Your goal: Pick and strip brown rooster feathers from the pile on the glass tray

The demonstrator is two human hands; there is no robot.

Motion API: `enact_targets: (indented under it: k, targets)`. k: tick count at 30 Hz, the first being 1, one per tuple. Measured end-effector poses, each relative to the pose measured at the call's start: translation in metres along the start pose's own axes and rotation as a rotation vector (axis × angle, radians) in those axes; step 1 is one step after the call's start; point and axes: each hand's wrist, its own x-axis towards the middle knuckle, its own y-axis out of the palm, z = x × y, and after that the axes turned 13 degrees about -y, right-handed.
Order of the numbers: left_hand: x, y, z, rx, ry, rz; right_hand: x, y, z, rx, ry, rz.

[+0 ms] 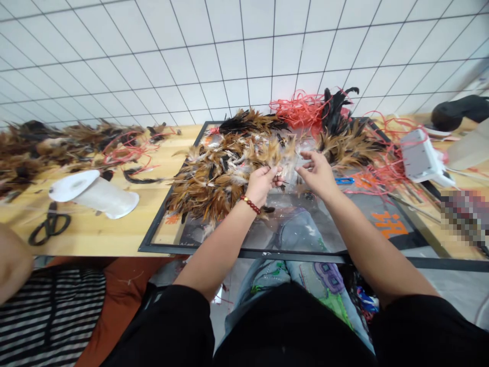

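Note:
My left hand (264, 182), with a red bead bracelet at the wrist, pinches the quill ends of a few tan feathers (272, 155) over the glass-topped frame. Just to its right, my right hand (315, 172) has its fingers apart and slightly curled, with nothing seen in them. A large pile of brown and black feathers (210, 191) lies left of my hands. Behind my right hand are more brown feathers (347, 145) with black ones. A blue clip-like tool (345, 181) rests right of my right hand.
Black scissors (49, 224) and a white ribbon spool (95, 192) lie on the wooden table at left. Pink string (301, 109) is heaped at the back. A white box (422, 155) stands at right. A person in a striped top (53, 311) sits at left.

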Motion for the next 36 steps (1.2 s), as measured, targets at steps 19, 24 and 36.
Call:
enact_targets:
  k: [19, 24, 36]
  targets:
    - [-0.001, 0.002, 0.0, -0.031, -0.078, 0.036, -0.005, 0.01, 0.03, 0.61, 0.395, 0.064]
    - [-0.003, 0.004, 0.001, -0.031, -0.083, 0.04, -0.005, 0.011, 0.028, 0.557, 0.347, 0.048]
    - [-0.003, 0.001, 0.0, -0.17, -0.164, 0.065, -0.003, 0.005, 0.031, 0.821, 0.445, -0.002]
